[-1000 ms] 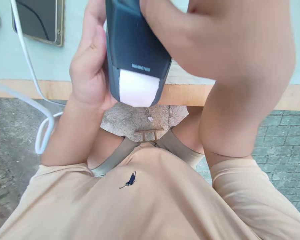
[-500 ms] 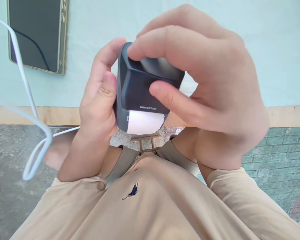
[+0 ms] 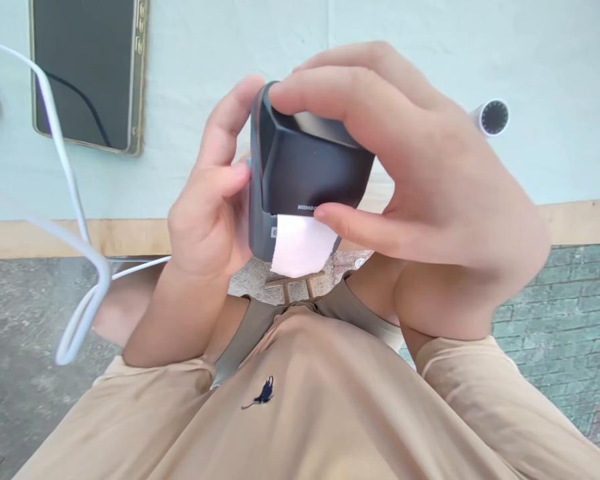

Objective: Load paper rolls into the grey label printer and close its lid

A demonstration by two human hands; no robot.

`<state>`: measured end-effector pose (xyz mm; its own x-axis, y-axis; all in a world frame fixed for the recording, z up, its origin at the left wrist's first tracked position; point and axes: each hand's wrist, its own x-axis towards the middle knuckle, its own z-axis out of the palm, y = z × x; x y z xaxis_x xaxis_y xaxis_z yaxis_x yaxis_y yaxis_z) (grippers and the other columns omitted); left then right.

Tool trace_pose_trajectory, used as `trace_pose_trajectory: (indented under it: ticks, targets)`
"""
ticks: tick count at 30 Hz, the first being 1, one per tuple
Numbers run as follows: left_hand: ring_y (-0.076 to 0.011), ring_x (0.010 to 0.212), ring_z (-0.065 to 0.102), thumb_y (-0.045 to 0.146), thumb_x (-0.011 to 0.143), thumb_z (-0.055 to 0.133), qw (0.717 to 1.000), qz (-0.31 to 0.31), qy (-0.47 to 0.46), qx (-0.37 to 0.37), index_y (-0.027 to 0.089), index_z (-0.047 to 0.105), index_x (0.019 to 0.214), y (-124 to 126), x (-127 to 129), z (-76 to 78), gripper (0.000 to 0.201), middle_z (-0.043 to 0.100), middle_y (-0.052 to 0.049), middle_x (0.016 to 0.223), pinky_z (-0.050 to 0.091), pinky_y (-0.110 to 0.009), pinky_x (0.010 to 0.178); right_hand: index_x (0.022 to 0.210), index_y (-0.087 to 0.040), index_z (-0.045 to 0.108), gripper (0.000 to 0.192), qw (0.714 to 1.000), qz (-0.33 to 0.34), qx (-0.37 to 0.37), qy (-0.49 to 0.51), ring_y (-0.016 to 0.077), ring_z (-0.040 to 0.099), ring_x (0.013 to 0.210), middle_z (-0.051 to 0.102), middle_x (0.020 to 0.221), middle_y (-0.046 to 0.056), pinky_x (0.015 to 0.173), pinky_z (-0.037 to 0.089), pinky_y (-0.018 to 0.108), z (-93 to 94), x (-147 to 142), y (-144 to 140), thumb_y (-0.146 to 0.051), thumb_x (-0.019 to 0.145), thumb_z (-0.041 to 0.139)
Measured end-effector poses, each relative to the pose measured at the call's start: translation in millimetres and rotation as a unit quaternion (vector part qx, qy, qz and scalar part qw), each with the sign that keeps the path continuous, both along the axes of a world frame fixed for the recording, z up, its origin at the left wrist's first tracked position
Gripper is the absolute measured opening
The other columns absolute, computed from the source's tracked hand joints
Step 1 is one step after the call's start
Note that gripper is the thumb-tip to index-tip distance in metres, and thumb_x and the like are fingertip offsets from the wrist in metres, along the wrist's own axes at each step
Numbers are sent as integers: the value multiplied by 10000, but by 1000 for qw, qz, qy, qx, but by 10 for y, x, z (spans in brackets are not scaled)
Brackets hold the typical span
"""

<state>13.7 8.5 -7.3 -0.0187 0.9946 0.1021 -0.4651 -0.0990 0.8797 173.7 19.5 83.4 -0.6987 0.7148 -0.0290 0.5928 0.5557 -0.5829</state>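
Left hand [image 3: 207,213] holds the black device [image 3: 313,167] by its side; right hand [image 3: 435,167] spans its top, thumb at the edge where white paper [image 3: 303,247] sticks out. Phone [image 3: 85,73] flat on table [image 3: 205,40], white cable [image 3: 71,183] overlapping it in view.

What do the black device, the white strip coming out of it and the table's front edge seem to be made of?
The black device looks like satin plastic: smooth, moulded faces with soft highlights. The white strip seems to be matte paper: thin, with an uneven end. The table's front edge is probably matte wood, judging by its tan colour.
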Motion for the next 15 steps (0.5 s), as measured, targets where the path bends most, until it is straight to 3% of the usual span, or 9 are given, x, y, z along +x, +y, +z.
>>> trace_pose_trajectory:
  ticks: [7,12,15]
  targets:
    - [-286,1367,376,492,920,362,998,54,-9,-8,349,202,1405,-15,-106,9,530,460,7,1342,465,-511,1057,1390,-124,335,583,1000,6,1,-1,63,342,1336,368,1393,31,1171,297,132,-21,-7,-31,-267,847,489]
    - [-274,1347,410,429,913,366,997,80,-14,-15,323,295,1358,100,-116,-103,463,505,21,1280,486,-503,1033,1401,-127,313,652,1000,-9,-7,14,78,320,1369,330,1422,34,1209,269,154,-54,-18,-45,-232,794,527]
    - [-259,1247,523,315,867,400,1000,-5,5,-22,259,416,1264,90,-149,-97,401,574,21,1165,527,-486,984,1399,-170,304,648,1000,-15,-4,-5,71,301,1381,329,1431,3,1220,262,167,-53,-41,-42,-254,795,524]
